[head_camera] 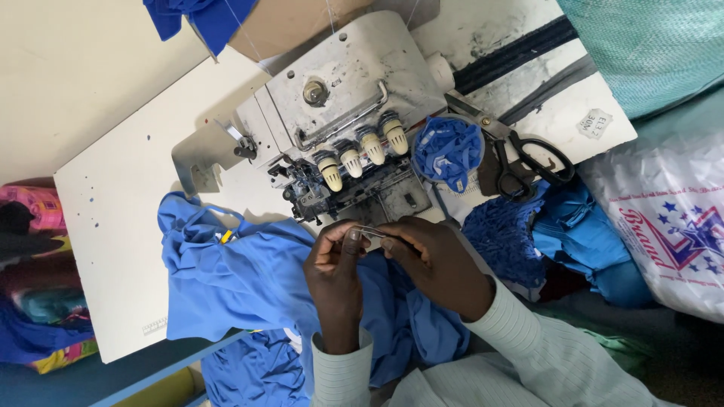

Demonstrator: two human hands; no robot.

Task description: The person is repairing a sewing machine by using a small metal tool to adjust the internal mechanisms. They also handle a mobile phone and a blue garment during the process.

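My left hand (pixel 335 267) and my right hand (pixel 430 252) meet just in front of the grey overlock sewing machine (pixel 343 113). Between the fingertips of both hands lies a thin metal tool, like tweezers (pixel 371 232), near the machine's needle area. Under my hands a blue garment (pixel 234 275) is bunched on the white table (pixel 113 188) and hangs over its front edge. Both wrists wear pale striped sleeves.
Black scissors (pixel 520 154) lie right of the machine beside a small container of blue scraps (pixel 449 151). More blue cloth (pixel 558 226) is piled at the right, next to a white printed plastic bag (pixel 671 226). Colourful fabrics (pixel 38 286) are stacked at the left.
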